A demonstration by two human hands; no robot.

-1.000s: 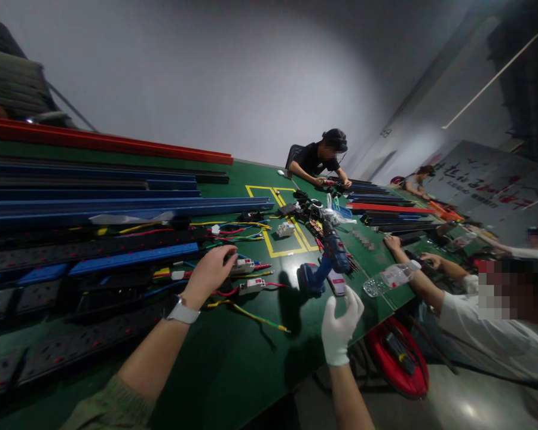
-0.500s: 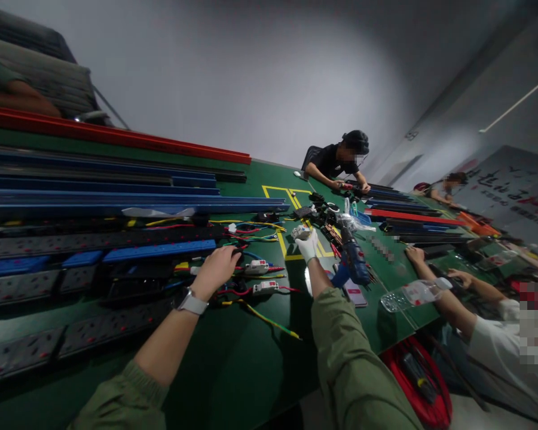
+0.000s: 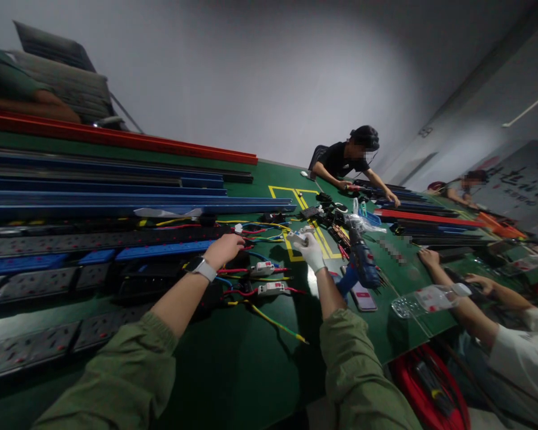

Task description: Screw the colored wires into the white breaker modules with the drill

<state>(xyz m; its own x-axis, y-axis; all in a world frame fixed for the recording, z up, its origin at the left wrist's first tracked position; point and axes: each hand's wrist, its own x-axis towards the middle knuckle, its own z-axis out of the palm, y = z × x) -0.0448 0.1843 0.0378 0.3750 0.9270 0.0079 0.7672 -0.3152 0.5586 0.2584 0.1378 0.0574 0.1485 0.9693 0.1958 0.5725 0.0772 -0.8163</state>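
Green sleeves (image 3: 116,370) — white glove (image 3: 314,255)

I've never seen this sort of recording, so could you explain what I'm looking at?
There is no machine: these are a person's own hands, filmed by a camera worn on the head, looking forward and down. The right hand, gloved, holds a white block. The left hand is bare, near some wires; whether it grips any is hard to tell. On the green table are power strips, a drill, a phone and a bottle.
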